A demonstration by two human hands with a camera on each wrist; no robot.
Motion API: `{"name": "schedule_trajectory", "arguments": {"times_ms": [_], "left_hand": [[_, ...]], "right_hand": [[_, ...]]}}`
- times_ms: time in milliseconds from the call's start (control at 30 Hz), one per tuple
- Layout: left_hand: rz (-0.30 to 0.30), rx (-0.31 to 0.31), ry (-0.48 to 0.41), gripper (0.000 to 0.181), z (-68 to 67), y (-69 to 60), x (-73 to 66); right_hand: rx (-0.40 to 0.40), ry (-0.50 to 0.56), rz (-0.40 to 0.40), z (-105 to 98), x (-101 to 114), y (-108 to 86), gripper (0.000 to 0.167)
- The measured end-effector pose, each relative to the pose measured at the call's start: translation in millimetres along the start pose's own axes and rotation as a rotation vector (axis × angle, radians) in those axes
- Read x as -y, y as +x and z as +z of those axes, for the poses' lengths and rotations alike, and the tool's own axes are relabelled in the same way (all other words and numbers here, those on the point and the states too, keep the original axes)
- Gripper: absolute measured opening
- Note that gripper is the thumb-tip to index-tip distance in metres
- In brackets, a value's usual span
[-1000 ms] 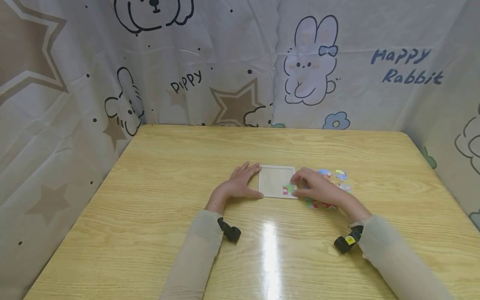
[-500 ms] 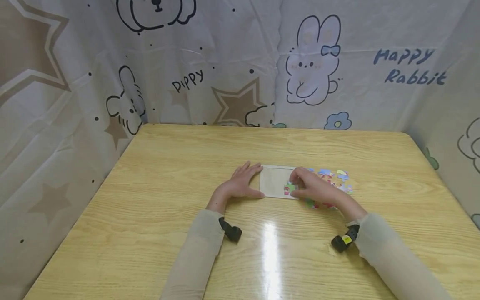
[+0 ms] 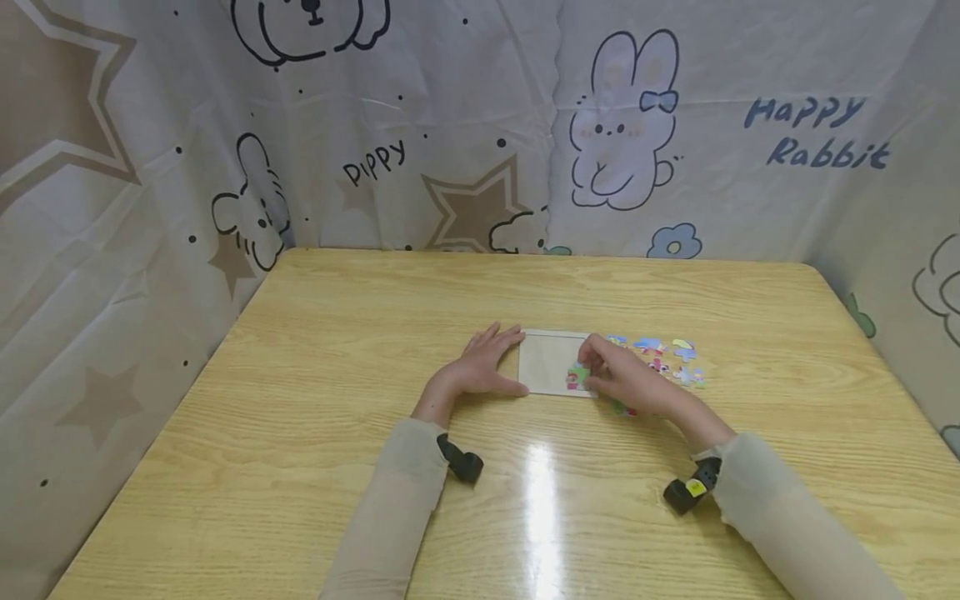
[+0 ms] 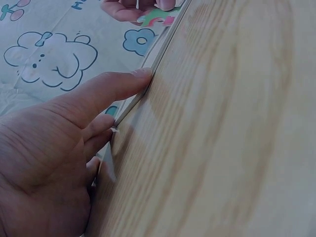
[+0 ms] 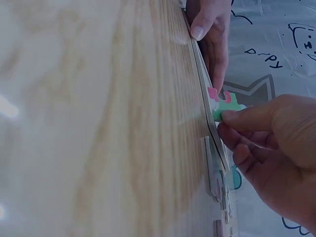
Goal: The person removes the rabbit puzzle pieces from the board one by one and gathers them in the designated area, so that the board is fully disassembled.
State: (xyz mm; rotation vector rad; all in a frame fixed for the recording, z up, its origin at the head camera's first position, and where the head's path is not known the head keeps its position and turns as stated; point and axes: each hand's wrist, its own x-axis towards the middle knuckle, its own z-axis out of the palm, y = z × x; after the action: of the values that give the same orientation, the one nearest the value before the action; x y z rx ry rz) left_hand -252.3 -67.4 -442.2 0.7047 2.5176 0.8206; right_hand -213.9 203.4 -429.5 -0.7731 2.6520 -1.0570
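Observation:
A shallow puzzle tray (image 3: pixel 547 358) with a pale rim lies flat on the table. Along its left side spreads my left hand (image 3: pixel 483 367), fingers at the far corner and thumb touching the near corner; in the left wrist view the thumb (image 4: pixel 111 91) is straight against the tray's edge. My right hand (image 3: pixel 626 375) pinches a green and pink jigsaw piece (image 3: pixel 576 378) between thumb and fingers, over the tray's near right corner. The right wrist view shows this piece (image 5: pixel 227 106) tilted above the rim. Whether it touches the tray floor I cannot tell.
Several loose jigsaw pieces (image 3: pixel 684 350) lie just right of the tray, partly hidden under my right hand. Behind the wooden table (image 3: pixel 375 308) hangs a printed curtain (image 3: pixel 465 108), with more curtain at both sides. Each wrist wears a small black camera (image 3: pixel 468 467).
My right hand has shifted slightly left and tilted, still pinching the jigsaw piece, which has turned a little near the same corner. The left hand and tray stay in place.

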Motion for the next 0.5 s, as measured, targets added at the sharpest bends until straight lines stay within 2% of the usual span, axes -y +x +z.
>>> {"name": "schedule_trajectory", "arguments": {"times_ms": [67,300,500], "left_hand": [[0.001,-0.001,-0.001,0.092,0.1,-0.1,-0.1],[0.002,-0.001,-0.009,0.092,-0.2,-2.0,-2.8],[0.006,-0.003,-0.013,0.092,-0.8,-2.6,-2.3]], "right_hand": [[-0.008,0.006,-0.004,0,-1,-0.3,0.021],[-0.023,0.061,0.053,-2,-5,-4.5,0.019],[-0.029,0.063,0.033,-9,-13,-14.7,0.02]]}}
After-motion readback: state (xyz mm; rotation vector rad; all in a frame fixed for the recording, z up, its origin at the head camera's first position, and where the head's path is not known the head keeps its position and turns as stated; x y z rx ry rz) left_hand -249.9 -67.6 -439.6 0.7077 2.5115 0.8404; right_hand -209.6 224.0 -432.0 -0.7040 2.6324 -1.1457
